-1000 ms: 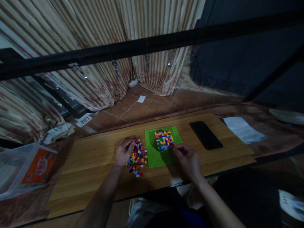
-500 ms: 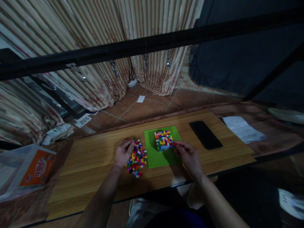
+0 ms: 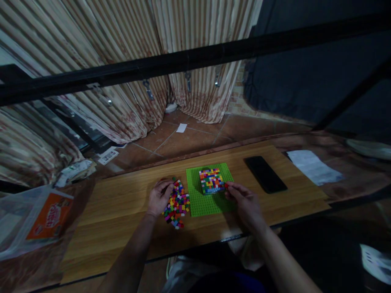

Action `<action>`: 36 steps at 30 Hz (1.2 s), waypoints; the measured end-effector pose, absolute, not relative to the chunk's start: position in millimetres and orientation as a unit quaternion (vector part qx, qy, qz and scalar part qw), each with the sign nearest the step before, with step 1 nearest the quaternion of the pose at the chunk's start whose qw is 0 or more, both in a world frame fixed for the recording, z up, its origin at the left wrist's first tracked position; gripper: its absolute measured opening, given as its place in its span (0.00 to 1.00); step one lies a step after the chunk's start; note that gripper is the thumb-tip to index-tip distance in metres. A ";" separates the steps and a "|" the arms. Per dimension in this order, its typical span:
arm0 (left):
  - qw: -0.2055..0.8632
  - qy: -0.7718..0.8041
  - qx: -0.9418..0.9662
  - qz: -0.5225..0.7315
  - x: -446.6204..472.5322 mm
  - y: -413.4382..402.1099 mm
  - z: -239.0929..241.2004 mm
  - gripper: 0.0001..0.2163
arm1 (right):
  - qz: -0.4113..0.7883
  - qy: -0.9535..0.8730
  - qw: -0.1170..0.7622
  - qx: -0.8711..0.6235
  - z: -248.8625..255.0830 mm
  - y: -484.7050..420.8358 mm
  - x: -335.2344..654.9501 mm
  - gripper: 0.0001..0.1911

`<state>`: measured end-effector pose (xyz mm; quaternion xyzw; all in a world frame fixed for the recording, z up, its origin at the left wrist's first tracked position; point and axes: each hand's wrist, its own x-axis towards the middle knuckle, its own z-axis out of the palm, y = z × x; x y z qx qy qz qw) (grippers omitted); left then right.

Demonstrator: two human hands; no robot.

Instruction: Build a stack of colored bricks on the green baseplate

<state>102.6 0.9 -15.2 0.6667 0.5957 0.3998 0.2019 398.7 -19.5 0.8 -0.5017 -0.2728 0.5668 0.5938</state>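
Note:
A green studded baseplate [image 3: 201, 206] lies on the wooden table, bearing a square block of many-coloured small bricks [image 3: 210, 180]. My right hand [image 3: 247, 200] is at the block's right side, thumb and finger pinched on a small red brick [image 3: 226, 185]. That brick is slightly apart from the block's near right corner. Left of the baseplate spreads a heap of loose coloured bricks [image 3: 178, 206]. My left hand [image 3: 159, 198] rests at the heap's left edge, fingers curled and closed; what they hold, if anything, is hidden.
A black phone [image 3: 265, 174] lies right of the baseplate on the wooden table [image 3: 106, 219]. White paper [image 3: 314, 166] is at the table's right end. At the left stands a clear plastic box [image 3: 27, 219] with an orange label. A black bar [image 3: 189, 61] crosses beyond the table.
My right hand has drawn slightly right, away from the block, with the red brick in its fingertips. My left hand stays at the heap. The view has shifted very slightly.

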 end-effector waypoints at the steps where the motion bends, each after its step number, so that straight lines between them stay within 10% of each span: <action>1: 0.205 0.595 0.666 0.400 102.4 0.7 -15.1 0.13 | 0.575 -0.271 0.591 -0.497 0.1 -19.4 399.0 0.17; 17: 0.240 0.589 0.640 0.431 100.8 0.2 -18.1 0.14 | 0.376 -0.527 0.513 -0.563 -10.0 -9.7 408.1 0.15; 36: 0.236 0.596 0.646 0.415 100.0 0.5 -17.4 0.14 | 0.539 -0.379 0.528 -0.535 -2.2 15.9 395.6 0.21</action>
